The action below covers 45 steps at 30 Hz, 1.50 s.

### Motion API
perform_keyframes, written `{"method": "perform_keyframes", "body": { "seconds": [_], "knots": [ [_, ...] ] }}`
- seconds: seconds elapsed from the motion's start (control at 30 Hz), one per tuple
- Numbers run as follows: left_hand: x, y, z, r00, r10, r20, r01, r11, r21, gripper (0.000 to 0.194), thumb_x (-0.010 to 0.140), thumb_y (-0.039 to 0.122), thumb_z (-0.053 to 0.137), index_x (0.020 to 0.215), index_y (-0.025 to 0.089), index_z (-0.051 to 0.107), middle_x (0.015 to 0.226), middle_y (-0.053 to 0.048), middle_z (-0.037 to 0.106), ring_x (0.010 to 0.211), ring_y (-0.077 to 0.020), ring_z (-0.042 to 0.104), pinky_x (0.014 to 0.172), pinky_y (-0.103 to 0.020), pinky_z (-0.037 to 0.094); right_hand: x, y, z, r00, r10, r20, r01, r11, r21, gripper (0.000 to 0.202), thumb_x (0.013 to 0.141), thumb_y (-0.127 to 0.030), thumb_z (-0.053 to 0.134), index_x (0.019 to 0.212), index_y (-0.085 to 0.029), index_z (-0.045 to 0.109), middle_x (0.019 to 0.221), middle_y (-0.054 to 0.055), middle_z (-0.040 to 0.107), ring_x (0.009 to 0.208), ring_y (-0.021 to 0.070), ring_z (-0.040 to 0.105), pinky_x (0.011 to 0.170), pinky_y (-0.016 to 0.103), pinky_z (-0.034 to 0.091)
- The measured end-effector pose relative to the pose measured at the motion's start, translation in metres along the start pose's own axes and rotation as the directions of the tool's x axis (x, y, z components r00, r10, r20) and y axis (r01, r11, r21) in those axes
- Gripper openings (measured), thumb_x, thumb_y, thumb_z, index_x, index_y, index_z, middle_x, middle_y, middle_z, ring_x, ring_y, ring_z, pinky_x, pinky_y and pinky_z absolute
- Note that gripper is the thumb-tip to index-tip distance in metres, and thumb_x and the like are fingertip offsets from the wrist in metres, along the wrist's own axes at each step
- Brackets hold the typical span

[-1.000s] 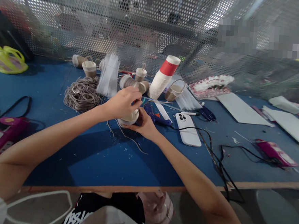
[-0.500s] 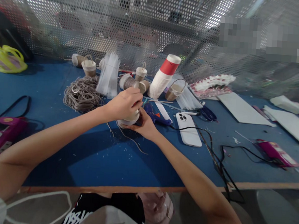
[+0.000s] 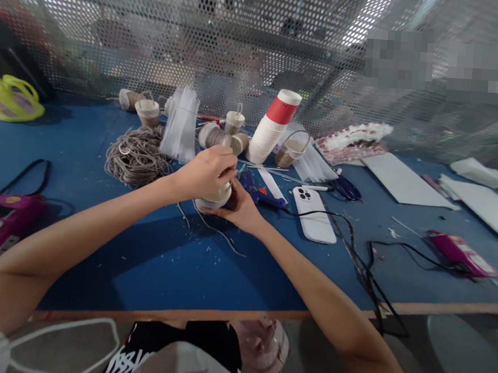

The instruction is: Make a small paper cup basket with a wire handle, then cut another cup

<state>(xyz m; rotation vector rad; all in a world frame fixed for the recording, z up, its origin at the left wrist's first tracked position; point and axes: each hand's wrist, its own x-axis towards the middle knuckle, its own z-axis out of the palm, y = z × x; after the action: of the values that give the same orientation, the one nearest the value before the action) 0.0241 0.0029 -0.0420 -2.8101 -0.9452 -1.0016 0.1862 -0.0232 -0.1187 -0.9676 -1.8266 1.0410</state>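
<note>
Near the middle of the table, a small paper cup (image 3: pixel 208 204) is between my two hands, its pale rim low and toward me. My right hand (image 3: pixel 243 207) is wrapped round the cup's right side. Above the cup, my left hand (image 3: pixel 212 171) has its fingers pinched together against it; what lies between those fingertips is hidden. A loose thin cord (image 3: pixel 218 231) trails on the table below the cup. A coil of grey-brown cord (image 3: pixel 137 157) lies left of my left hand. Just beyond my right hand lies a blue glue gun (image 3: pixel 259 194).
Behind my hands stand a stack of paper cups (image 3: pixel 270 128), cord-wrapped cups with handles (image 3: pixel 292 151) and bundles of clear sticks (image 3: pixel 180 128). To the right are a white phone (image 3: pixel 314 215), black cables (image 3: pixel 366 274) and a magenta glue gun (image 3: pixel 461 255); another magenta glue gun (image 3: pixel 10 224) lies left.
</note>
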Motion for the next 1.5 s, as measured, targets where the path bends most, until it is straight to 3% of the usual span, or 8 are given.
{"method": "perform_keyframes", "body": {
  "seconds": [0.73, 1.07, 1.17, 1.3, 1.5],
  "knots": [
    [-0.001, -0.002, 0.002, 1.0, -0.004, -0.026, 0.003, 0.999, -0.038, 0.02, 0.086, 0.012, 0.048, 0.067, 0.016, 0.051, 0.07, -0.005, 0.056, 0.071, -0.0151, 0.053, 0.065, -0.028, 0.045, -0.001, 0.004, 0.0, 0.999, 0.005, 0.054, -0.01, 0.996, 0.09, 0.068, 0.059, -0.042, 0.084, 0.114, -0.025, 0.049, 0.116, 0.007, 0.063, 0.111, 0.0271, 0.061, 0.103, 0.052, 0.048],
    [-0.002, 0.002, 0.004, 0.998, -0.053, -0.026, 0.054, 0.998, 0.013, 0.023, 0.089, 0.014, 0.046, 0.067, 0.016, 0.052, 0.071, -0.006, 0.056, 0.073, -0.0172, 0.053, 0.067, -0.03, 0.046, -0.005, -0.002, 0.002, 0.99, 0.027, 0.142, -0.048, 0.987, 0.151, 0.081, 0.057, -0.04, 0.084, 0.126, -0.025, 0.045, 0.125, 0.009, 0.06, 0.12, 0.0265, 0.058, 0.105, 0.048, 0.047],
    [-0.003, 0.004, 0.005, 0.997, -0.07, -0.027, 0.071, 0.997, 0.04, 0.023, 0.09, 0.015, 0.046, 0.068, 0.016, 0.053, 0.072, -0.007, 0.056, 0.074, -0.0175, 0.053, 0.068, -0.03, 0.046, -0.005, -0.001, 0.004, 0.992, 0.014, 0.125, -0.03, 0.991, 0.127, 0.086, 0.053, -0.041, 0.087, 0.126, -0.024, 0.045, 0.125, 0.009, 0.059, 0.121, 0.0279, 0.056, 0.105, 0.049, 0.047],
    [-0.004, 0.007, 0.006, 0.995, -0.094, -0.029, 0.095, 0.993, 0.069, 0.022, 0.091, 0.014, 0.045, 0.07, 0.015, 0.055, 0.075, -0.008, 0.058, 0.075, -0.0178, 0.053, 0.069, -0.03, 0.046, -0.005, -0.001, 0.007, 0.998, 0.021, 0.054, -0.025, 0.997, 0.076, 0.079, 0.058, -0.044, 0.085, 0.123, -0.024, 0.046, 0.121, 0.009, 0.061, 0.115, 0.0268, 0.058, 0.101, 0.049, 0.05],
    [-0.004, 0.011, 0.007, 0.994, -0.102, -0.044, 0.105, 0.99, 0.095, 0.022, 0.091, 0.014, 0.045, 0.072, 0.014, 0.056, 0.076, -0.009, 0.059, 0.075, -0.0185, 0.054, 0.069, -0.031, 0.046, -0.007, -0.001, 0.009, 0.999, 0.005, 0.054, -0.007, 0.999, 0.048, 0.076, 0.06, -0.047, 0.083, 0.123, -0.025, 0.045, 0.121, 0.009, 0.061, 0.112, 0.0266, 0.06, 0.097, 0.048, 0.052]
  ]
}}
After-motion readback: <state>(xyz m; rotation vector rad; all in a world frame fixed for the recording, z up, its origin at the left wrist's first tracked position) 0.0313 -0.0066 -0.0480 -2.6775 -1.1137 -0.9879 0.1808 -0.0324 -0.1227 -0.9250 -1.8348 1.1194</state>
